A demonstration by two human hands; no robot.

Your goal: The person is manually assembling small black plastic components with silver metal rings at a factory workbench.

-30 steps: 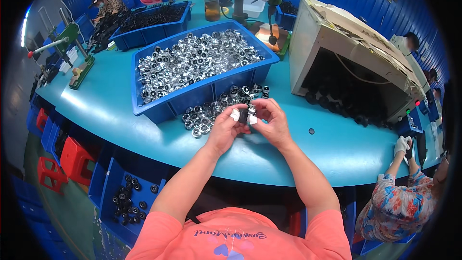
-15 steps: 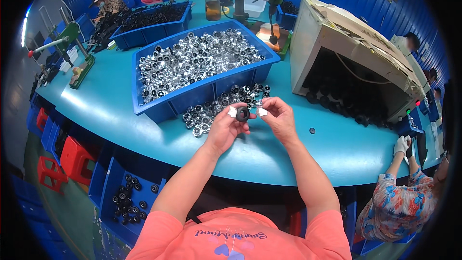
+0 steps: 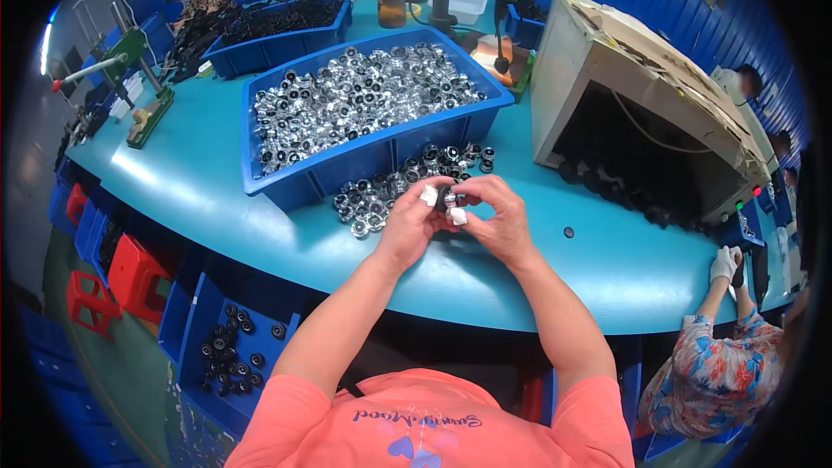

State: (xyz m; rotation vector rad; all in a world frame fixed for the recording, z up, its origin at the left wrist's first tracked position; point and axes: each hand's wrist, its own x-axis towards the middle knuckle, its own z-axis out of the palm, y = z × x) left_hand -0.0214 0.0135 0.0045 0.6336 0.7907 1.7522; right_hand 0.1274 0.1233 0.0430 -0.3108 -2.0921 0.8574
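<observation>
Since the earlier frame, the right hand (image 3: 501, 221) has come in from a gap to meet the left hand (image 3: 412, 225) at the centre of the frame, and the black ring (image 3: 440, 200) has turned from face-on to nearly edge-on. Left thumb and fingers are clamped on the ring, which sits at their tips. Right thumb and fingers pinch a silver piece (image 3: 451, 198) just right of the ring; fingers hide how far the two fit together. White covers wrap both thumbs. Just above and left of the hands lie loose silver pieces (image 3: 374, 201), beside a blue bin (image 3: 390, 159) full of more. Right of centre, a small black disc (image 3: 568, 232) lies on the blue-green table (image 3: 555, 286), apart from the hands.
</observation>
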